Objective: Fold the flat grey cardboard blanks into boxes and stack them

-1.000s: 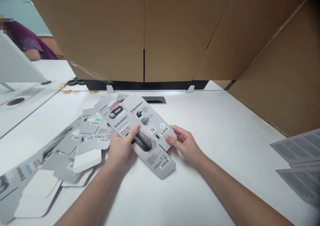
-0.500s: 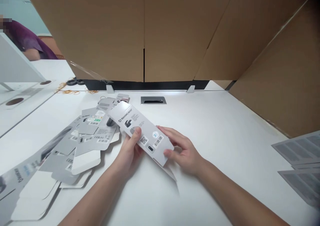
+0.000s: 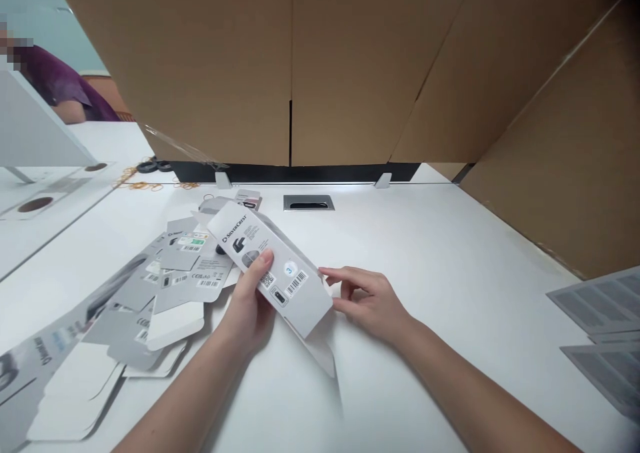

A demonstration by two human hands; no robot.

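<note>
- Flat cartons (image 3: 170, 273), left of the left fingers: pile cut off by the frame edge; small print illegible.
- Left hand (image 3: 246, 309): thumb clamped on the printed face of the grey carton (image 3: 287, 286); remaining fingers hidden beneath it.
- Grey carton: held just above the tabletop (image 3: 430, 253), between both hands. Long axis runs far-left to near-right, logo end pointing far-left; near flap blurred.
- Right hand (image 3: 374, 303): fingers extended, slightly apart, tips at the carton's right edge; contact cannot be confirmed.
- Grey sheets (image 3: 600, 299), well right: cut off.
</note>
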